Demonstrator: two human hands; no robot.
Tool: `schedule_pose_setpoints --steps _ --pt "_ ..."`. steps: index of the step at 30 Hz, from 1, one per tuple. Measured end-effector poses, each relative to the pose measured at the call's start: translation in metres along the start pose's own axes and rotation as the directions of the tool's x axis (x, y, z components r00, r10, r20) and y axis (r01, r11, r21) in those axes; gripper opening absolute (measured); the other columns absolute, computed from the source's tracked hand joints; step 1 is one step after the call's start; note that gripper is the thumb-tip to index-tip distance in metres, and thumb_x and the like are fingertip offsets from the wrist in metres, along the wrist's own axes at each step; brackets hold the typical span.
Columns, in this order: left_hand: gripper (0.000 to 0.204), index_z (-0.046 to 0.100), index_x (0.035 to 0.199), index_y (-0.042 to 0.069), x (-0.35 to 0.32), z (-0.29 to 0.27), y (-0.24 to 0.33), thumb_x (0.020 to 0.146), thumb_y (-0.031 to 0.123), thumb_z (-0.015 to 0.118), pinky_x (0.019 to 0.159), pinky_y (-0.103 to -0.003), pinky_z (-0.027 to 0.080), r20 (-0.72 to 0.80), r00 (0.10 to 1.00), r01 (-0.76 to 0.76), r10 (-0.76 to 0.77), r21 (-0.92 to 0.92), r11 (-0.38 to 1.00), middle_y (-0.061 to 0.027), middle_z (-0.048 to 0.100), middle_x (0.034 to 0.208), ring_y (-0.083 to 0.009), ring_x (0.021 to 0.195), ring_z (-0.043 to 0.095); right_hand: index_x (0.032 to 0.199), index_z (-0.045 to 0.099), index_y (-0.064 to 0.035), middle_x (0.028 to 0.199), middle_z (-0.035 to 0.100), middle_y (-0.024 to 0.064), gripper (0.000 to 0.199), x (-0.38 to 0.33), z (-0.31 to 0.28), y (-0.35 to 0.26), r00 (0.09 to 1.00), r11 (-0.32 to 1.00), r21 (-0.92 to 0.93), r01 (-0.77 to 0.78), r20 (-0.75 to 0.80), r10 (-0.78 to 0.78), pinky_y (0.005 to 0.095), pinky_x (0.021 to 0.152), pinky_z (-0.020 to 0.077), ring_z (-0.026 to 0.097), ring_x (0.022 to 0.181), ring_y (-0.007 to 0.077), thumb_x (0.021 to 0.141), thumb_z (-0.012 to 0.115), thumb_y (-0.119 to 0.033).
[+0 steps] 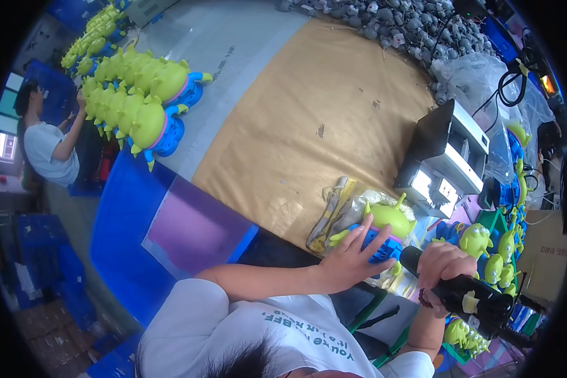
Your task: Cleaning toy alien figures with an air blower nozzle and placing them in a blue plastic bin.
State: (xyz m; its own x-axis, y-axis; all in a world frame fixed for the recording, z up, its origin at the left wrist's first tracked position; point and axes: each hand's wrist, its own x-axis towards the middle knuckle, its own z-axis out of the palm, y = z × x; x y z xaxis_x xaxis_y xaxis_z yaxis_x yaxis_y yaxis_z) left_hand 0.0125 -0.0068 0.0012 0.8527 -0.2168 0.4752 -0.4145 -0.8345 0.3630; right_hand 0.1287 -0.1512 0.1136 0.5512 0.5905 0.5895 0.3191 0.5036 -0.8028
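A green and blue toy figure (390,215) with a pointed antenna lies on its front or back at the table's near right edge; I cannot tell which. My left hand (351,259) rests on its blue body with the fingers spread around it, pressing it against a crumpled plastic-covered pad (339,211). A black power screwdriver (469,296) is gripped in my right hand (444,264), fingers wrapped round it. Its front end points at the toy's blue part, close beside my left fingers. Whether the tip touches the toy is hidden.
A black and silver box-shaped machine (444,164) stands beyond the toy. Many similar toys are lined up at the far left (138,113) and heaped at the right (475,239). Small grey parts (416,31) are piled at the back. Another person (50,138) works at the left.
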Motion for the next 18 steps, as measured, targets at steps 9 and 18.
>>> schedule_pose_setpoints --steps 9,18 --pt "0.064 0.05 0.135 0.029 0.0 -0.024 0.0 0.075 0.036 0.072 0.106 -0.058 0.021 0.202 0.979 0.063 -0.032 -0.149 0.987 -0.0218 0.03 0.15 -0.0455 0.136 0.031 0.101 0.048 -0.006 0.068 0.055 0.0058 0.041 -0.02 0.005 -0.006 0.974 0.996 -0.018 -0.09 -0.21 0.084 0.0324 0.055 0.0462 0.055 0.057 0.0186 0.079 0.078 -0.024" --pt "0.067 0.042 0.136 -0.001 -0.027 -0.001 -0.049 0.084 0.031 0.069 0.109 -0.043 0.031 -0.101 0.942 0.223 -0.319 -0.52 0.825 -0.0227 0.04 0.143 -0.0394 0.131 0.04 0.117 0.047 0.0038 0.071 0.055 0.0072 0.04 0.041 -0.051 -0.047 0.828 0.995 -0.083 -0.052 -0.561 -0.003 0.0319 0.063 0.0471 0.054 0.061 0.0174 0.083 0.065 -0.007"
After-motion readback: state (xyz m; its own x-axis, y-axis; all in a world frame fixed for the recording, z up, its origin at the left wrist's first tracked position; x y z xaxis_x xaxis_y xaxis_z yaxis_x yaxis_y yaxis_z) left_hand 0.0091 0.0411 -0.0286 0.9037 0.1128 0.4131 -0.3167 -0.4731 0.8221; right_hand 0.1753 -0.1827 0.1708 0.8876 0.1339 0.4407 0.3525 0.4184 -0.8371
